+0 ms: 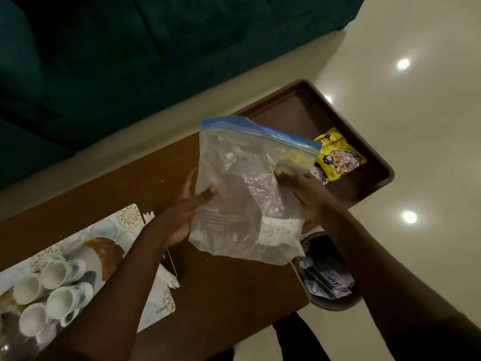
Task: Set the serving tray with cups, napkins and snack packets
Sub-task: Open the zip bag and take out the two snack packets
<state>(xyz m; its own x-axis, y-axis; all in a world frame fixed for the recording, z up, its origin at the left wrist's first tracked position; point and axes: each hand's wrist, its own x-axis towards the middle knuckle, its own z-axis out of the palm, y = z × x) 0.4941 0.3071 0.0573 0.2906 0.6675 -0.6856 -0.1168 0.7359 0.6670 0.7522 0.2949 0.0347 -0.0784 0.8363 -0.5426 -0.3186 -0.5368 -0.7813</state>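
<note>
both hands (182, 212) (304, 194) grip a zip bag (242, 194) over the brown table (229, 295), glossy floor (416, 126) beyond.

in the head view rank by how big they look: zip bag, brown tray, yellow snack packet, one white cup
1. brown tray, partly hidden
2. zip bag, close in size, nearer the camera, so unsure
3. yellow snack packet, partly hidden
4. white cup, looks alike, unranked

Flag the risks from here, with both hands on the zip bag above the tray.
1. The zip bag hangs between the left hand and right hand and hides part of the tray; dropped contents could land on the yellow snack packet.
2. The tray juts past the table edge, so extra weight may tip it.
3. The cups lie on their sides and may roll.
</note>
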